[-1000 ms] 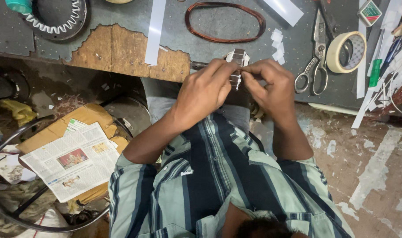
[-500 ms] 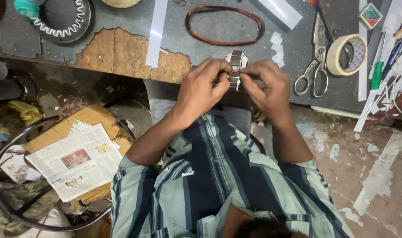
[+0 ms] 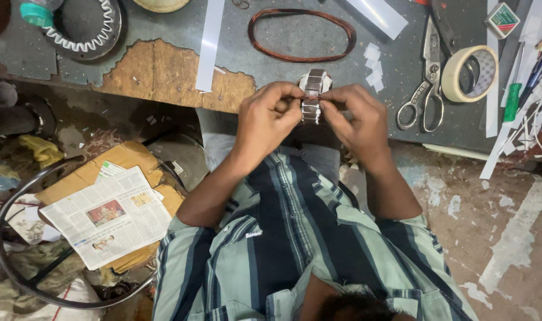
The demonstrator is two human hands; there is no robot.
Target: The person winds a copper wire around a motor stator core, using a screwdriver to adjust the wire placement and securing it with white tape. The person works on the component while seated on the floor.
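Right now I'm watching both hands work one part: a small slotted metal core (image 3: 313, 95) with pale strips showing in its slots, held up just over the near edge of the grey workbench (image 3: 283, 30). Left hand (image 3: 270, 116) is closed on its left side, thumb and forefinger pinched at the slots. Right hand (image 3: 357, 116) is closed on the right side, fingertips pressed to the same middle band. Core stands roughly upright between them, not resting on the bench.

My read of the step: seating a strip into a slot, mid-way through. I can't tell how many slots are filled; the far side is hidden.

Next move, as I judge it, needs a steady pinch from one hand while the other pushes the strip along the slot without buckling it.

Around it: copper wire loop (image 3: 302, 34) toward the far edge, small cut paper pieces (image 3: 373, 62) just right of the core, scissors (image 3: 428, 77) and a tape roll (image 3: 473, 72) toward the right edge, a long white strip (image 3: 208, 44) left of centre.
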